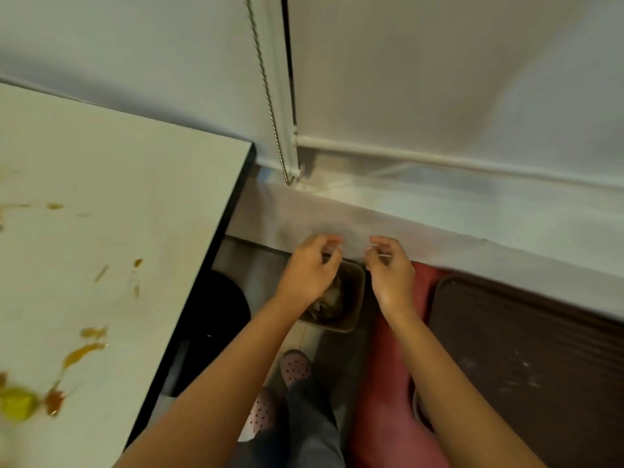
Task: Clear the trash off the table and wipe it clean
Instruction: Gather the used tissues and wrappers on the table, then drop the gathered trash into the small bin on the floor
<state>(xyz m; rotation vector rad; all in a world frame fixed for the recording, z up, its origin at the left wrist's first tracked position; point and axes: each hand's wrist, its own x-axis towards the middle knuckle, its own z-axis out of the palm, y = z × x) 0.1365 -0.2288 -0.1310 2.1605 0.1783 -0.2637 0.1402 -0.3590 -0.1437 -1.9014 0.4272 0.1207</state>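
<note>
A white table (101, 197) fills the left side, smeared with orange-brown sauce stains (82, 352) and a blurred yellow-green scrap (17, 403) at its near left edge. On the floor beside the table stands a small brown trash bin (353, 295) with crumpled trash (329, 298) inside. My left hand (309, 270) and my right hand (390, 270) hover right above the bin, fingers loosely curled and apart. Neither hand shows anything in it.
A white wall with a window blind and its bead chain (270, 96) rises behind the bin. A red chair (388, 400) and a dark brown tray-like surface (540, 366) are at the right. My feet in pink perforated shoes (295, 366) stand below, next to a black stool (216, 305).
</note>
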